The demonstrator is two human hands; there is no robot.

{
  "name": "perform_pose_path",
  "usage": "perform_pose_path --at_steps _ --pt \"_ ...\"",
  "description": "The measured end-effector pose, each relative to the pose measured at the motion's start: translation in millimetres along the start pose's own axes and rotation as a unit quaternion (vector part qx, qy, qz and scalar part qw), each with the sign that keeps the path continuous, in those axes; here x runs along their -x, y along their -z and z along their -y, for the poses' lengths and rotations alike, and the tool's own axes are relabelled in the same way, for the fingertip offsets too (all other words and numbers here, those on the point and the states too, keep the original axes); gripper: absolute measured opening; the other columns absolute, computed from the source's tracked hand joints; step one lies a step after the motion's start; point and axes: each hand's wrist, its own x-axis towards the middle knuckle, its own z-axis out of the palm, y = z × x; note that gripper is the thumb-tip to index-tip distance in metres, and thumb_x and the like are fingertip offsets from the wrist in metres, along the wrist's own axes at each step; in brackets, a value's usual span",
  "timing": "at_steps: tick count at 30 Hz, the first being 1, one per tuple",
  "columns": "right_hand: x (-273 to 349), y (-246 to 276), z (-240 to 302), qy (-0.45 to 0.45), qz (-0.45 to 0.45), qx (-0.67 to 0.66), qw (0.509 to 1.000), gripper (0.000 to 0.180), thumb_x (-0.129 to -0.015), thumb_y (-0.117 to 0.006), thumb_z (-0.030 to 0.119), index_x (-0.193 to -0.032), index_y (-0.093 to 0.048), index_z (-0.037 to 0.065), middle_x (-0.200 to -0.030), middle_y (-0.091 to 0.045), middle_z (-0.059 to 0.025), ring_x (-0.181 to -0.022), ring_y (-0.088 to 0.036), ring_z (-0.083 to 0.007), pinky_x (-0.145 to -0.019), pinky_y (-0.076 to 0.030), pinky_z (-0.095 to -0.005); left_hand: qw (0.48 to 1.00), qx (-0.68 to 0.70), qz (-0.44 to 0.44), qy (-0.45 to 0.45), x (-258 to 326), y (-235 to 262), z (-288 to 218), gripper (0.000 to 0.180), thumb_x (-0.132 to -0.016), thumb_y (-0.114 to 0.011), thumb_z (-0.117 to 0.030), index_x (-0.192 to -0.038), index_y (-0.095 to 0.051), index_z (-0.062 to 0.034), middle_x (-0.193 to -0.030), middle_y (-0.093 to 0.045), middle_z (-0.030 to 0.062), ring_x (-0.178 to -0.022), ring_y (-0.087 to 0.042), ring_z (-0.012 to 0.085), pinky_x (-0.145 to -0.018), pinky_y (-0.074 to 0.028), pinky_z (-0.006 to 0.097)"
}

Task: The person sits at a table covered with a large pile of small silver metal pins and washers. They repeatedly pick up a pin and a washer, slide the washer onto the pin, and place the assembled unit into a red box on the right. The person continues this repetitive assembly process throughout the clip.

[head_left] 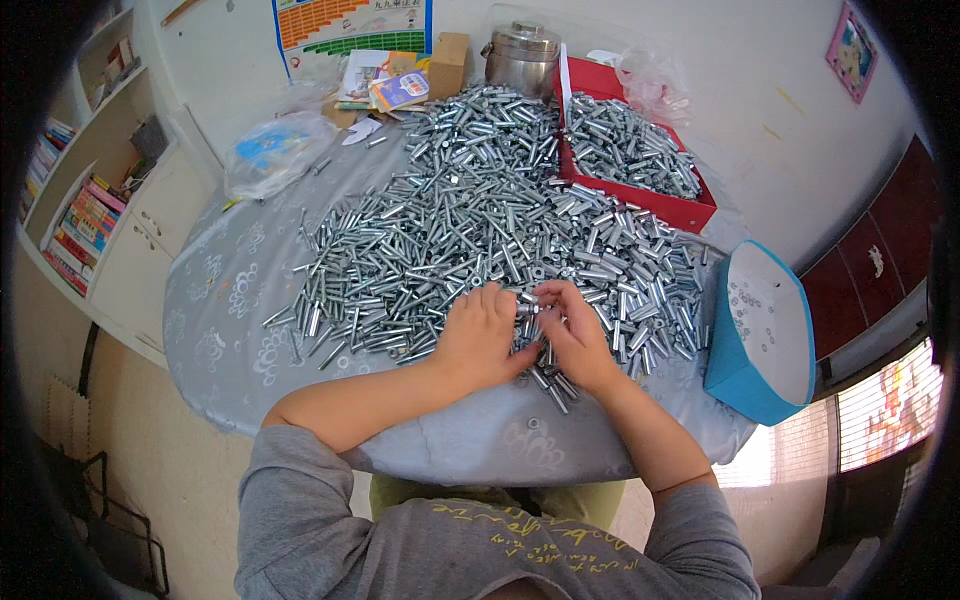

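Near the front of the heap, my left hand [478,335] is closed, its fingers curled and its thumb stretched toward the right hand. Facing it, my right hand [577,335] has bent fingers in a pinch. Between the fingertips of both hands shows a short shiny metal bolt [528,309]; the fingers cover most of it. Around and beneath the hands spreads a large heap of loose silver bolts and metal sleeves [400,255]. A few sleeves [552,388] lie just below the hands, and a small nut [534,423] rests near the table's front edge.
A grey patterned cloth covers the round table [235,300]. At the back right, a red box [690,212] holds more metal sleeves. A blue bin [745,355] with small rings stands at right. Behind are a steel pot [520,60], booklets [400,90] and a plastic bag [280,150].
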Motion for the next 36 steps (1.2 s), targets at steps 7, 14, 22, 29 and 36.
perform_pose_path --at_steps 7,14,22,29,36 --pt "-1.0 -0.7 -13.5 -0.036 -0.012 -0.115 0.993 0.014 -0.091 -0.045 0.013 -0.094 -0.053 0.002 -0.068 -0.052 -0.0026 -0.062 -0.049 -0.009 -0.057 -0.041 -0.0248 1.0 -0.014 0.0 -0.018 0.9 -2.3 -1.9 0.052 -0.07 -0.065 -0.039 -0.091 -0.041 0.0027 -0.085 -0.046 0.0174 -0.077 -0.049 0.0322 -0.066 -0.04 0.04" --pt "0.2 -1.2 -2.0 -0.06 0.032 -0.077 0.995 0.013 -0.089 -0.045 0.009 -0.099 -0.051 0.002 -0.073 -0.05 -0.0017 -0.067 -0.048 -0.0088 -0.059 -0.041 -0.0234 0.999 -0.026 -0.013 -0.031 0.0 1.3 -3.5 0.05 -0.07 -0.065 -0.038 -0.09 -0.042 0.0026 -0.085 -0.046 0.0174 -0.076 -0.05 0.0325 -0.064 -0.041 0.04" --pt "0.2 -2.9 -9.0 -0.073 0.059 -0.073 0.993 0.016 -0.091 -0.044 0.011 -0.102 -0.051 0.003 -0.073 -0.05 -0.0009 -0.067 -0.048 -0.0088 -0.059 -0.041 -0.0227 1.0 -0.019 0.002 -0.017 1.1 -0.1 -1.9 0.054 -0.07 -0.064 -0.041 -0.093 -0.042 0.0024 -0.086 -0.046 0.017 -0.078 -0.05 0.032 -0.066 -0.041 0.041" --pt "-1.1 -1.2 -4.9 -0.09 0.068 -0.134 0.984 0.018 -0.092 -0.046 0.017 -0.103 -0.051 0.004 -0.079 -0.05 -0.0011 -0.066 -0.046 -0.0066 -0.055 -0.039 -0.0225 1.0 -0.011 0.021 0.002 1.7 6.0 -3.2 0.062 -0.07 -0.064 -0.049 -0.097 -0.043 0.0031 -0.087 -0.047 0.0161 -0.079 -0.05 0.0312 -0.067 -0.041 0.04" --pt "-1.6 2.8 -8.0 -0.12 0.081 -0.193 0.97 0.023 -0.092 -0.045 0.024 -0.099 -0.053 0.004 -0.071 -0.047 0.0014 -0.062 -0.043 -0.0053 -0.053 -0.037 -0.0204 0.999 -0.028 0.039 0.008 0.3 9.4 -4.5 0.068 -0.067 -0.066 -0.055 -0.094 -0.043 0.0032 -0.085 -0.047 0.0153 -0.077 -0.051 0.0297 -0.065 -0.042 0.038"
